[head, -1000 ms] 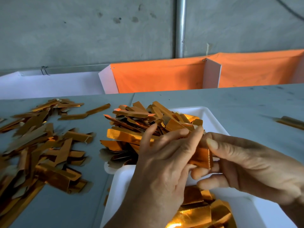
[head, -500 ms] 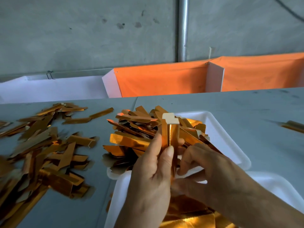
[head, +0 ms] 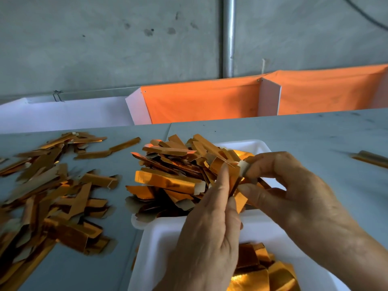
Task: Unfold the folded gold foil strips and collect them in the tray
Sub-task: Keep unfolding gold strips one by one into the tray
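Mid-task. Left hand and right hand both pinch one strip, half-opened. Near tray partly filled; big pile on tabletop left.

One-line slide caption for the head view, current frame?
Both hands, left hand and right hand, pinch a gold foil strip above the heaped white tray.

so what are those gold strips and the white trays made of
Strip held by left hand and right hand: strip looks like foil-faced card, mirror-shiny orange-gold face, dull pale back, crisp creases. Near tray: matte white, rounded rim, probably foam or moulded plastic; cannot tell which.
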`<state>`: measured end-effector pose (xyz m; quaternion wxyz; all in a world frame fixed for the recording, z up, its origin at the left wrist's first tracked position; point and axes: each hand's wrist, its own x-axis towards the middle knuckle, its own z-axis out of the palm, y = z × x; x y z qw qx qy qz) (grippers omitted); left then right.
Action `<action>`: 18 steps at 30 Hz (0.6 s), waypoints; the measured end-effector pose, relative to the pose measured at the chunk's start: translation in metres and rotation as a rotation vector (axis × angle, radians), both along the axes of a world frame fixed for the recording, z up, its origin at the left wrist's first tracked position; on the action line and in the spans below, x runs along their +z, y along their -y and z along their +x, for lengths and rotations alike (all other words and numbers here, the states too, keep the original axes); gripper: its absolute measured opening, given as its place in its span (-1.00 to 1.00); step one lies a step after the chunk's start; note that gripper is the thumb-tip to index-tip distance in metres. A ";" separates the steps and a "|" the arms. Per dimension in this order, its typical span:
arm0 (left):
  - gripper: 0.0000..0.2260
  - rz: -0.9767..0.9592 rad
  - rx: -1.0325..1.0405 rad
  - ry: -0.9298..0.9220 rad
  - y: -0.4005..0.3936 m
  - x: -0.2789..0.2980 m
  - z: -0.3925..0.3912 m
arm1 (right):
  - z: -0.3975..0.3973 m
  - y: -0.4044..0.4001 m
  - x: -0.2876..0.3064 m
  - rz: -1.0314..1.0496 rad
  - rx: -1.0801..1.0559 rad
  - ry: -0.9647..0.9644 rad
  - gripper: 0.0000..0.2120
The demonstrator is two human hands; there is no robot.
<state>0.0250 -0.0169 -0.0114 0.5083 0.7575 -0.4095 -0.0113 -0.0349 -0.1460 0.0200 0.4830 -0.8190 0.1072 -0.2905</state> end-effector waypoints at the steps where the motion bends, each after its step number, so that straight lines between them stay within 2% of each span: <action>1: -0.50 0.029 0.030 0.008 0.001 0.002 0.000 | 0.000 0.001 0.000 0.014 0.000 -0.019 -0.86; 3: -0.48 0.020 0.034 0.026 0.000 0.004 -0.001 | -0.001 0.004 0.002 0.023 0.035 -0.048 -0.92; 5: -0.50 0.017 0.053 0.059 0.001 0.004 -0.003 | -0.001 0.007 0.002 0.117 0.140 -0.027 -0.95; 8: -0.65 -0.017 0.037 0.046 -0.001 0.006 -0.003 | -0.002 0.008 0.001 0.250 0.281 -0.019 -0.90; 11: -0.79 -0.007 0.027 0.017 -0.002 0.010 -0.002 | -0.003 0.011 0.002 0.299 0.342 -0.039 -0.95; 14: -0.68 0.043 -0.028 0.002 -0.003 0.008 0.001 | -0.004 0.011 0.003 0.225 0.320 -0.101 -0.92; 17: -0.68 0.060 0.045 0.099 -0.003 0.005 0.001 | -0.002 0.006 0.003 0.231 0.204 -0.073 -0.84; 18: -0.59 0.076 0.057 0.144 -0.002 0.005 0.000 | -0.002 0.005 0.003 0.234 0.164 -0.062 -0.84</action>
